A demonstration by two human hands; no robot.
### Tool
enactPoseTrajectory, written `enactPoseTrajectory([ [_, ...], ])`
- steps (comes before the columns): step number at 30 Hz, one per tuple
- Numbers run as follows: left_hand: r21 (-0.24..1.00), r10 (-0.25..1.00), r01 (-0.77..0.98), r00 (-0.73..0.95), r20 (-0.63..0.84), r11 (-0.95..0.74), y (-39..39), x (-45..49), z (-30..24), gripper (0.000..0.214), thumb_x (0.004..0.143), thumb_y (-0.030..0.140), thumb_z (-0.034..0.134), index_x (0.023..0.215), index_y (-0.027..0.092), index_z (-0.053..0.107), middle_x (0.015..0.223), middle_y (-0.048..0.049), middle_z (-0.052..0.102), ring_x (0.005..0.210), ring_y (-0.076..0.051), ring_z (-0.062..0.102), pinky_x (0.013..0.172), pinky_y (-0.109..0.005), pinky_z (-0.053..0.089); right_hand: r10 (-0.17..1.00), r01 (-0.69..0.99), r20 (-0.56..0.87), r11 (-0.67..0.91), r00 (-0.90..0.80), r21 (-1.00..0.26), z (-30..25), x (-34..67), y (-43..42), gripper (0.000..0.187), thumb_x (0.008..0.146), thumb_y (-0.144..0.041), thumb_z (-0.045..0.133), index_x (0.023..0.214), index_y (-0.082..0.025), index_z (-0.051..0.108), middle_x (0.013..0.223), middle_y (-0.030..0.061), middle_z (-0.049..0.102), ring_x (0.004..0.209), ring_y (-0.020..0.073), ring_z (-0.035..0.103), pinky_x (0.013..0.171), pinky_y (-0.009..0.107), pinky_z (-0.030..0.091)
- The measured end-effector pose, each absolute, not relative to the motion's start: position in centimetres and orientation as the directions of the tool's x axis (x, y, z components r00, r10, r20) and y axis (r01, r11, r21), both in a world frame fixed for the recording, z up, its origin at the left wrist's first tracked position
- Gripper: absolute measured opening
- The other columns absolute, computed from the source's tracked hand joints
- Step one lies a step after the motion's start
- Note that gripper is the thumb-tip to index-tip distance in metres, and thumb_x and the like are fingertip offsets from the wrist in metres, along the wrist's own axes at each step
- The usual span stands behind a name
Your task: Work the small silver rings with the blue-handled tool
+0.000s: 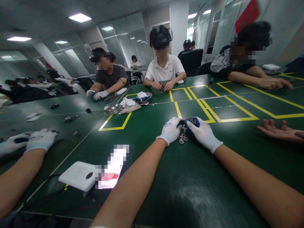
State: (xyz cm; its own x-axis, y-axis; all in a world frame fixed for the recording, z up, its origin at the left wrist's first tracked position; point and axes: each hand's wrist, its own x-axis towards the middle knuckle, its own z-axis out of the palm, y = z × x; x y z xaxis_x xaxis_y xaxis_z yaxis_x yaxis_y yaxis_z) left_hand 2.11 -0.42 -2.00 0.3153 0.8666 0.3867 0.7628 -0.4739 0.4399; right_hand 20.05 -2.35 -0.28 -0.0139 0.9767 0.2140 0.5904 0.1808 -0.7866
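A green table (144,136) fills most of the view, with outlines of yellow tape (178,110) beyond the wearer's hands. To the left, a white box (77,174) and a lit phone (115,167) lie side by side, the phone right against the outline of the left forearm. Farther off are a metal lid (113,108), crumpled cloth (130,108) and a bowl (149,96) with blue and white fabric in it. A neighbour's gloved hands (41,140) work at the far left; another person's bare hand (282,131) reaches in at the right edge, palm up. Across the table sit a person in a white shirt (166,70) and one in a dark shirt (110,76).

In the middle, just above the table, the wearer holds a dark part (190,120). It looks short and tubular, with a round, metal-rimmed end facing up; gloved fingers hide the rest. The left hand (169,130) pinches its left end, fingers nearly together. The right hand (203,133) curls around the rounder end. Small silvery discs (182,138) cluster on the table just below.
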Motion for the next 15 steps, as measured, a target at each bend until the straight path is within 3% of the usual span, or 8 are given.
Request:
enactPoseTrajectory([
  [15,0.429,0.847,0.749,0.333,0.414,-0.505,-0.52,2.03,-2.14,0.029,0.095,0.024,0.057,0.123,0.019,0.064,0.124,-0.0102,0.066,0.116,-0.025,0.062,0.106,-0.039,0.051,0.969,0.631,0.247,0.207,-0.025,-0.748,-0.38,20.05,-2.33,0.04,0.091,-0.06,0.057,0.093,-0.022,0.07,0.087,0.006,0.073,0.081,0.0238,0.065,0.073,0.033,0.044],
])
